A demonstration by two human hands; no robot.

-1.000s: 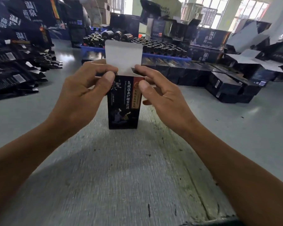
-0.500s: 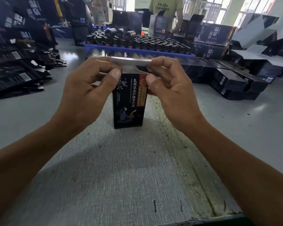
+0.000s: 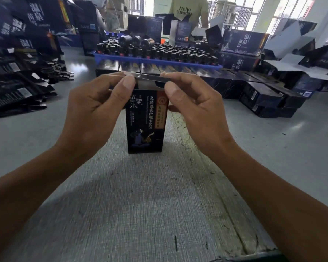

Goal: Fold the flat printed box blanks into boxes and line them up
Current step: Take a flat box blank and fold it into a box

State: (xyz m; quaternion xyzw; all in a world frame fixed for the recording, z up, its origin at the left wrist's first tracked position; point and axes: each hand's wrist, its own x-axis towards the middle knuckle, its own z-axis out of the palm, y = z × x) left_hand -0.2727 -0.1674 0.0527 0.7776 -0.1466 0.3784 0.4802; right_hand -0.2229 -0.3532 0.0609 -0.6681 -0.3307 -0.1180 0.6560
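A small black printed box (image 3: 146, 127) stands upright on the grey table (image 3: 140, 205) in front of me, its bottom edge on the surface. Its top flap (image 3: 150, 77) lies folded down nearly flat over the opening. My left hand (image 3: 95, 110) pinches the flap's left end between thumb and fingers. At the flap's right end my right hand (image 3: 193, 108) pinches it the same way. Both hands hide the box's upper sides.
Flat black box blanks (image 3: 17, 91) lie stacked at the left. Rows of folded boxes (image 3: 263, 95) sit at the right and behind. A blue tray (image 3: 159, 62) of several dark bottles stands at the back. A person in a yellow shirt (image 3: 187, 10) stands beyond it.
The white top flap stood upright a second ago; both hands have bent it forward and down over the opening. The box stays on the table.
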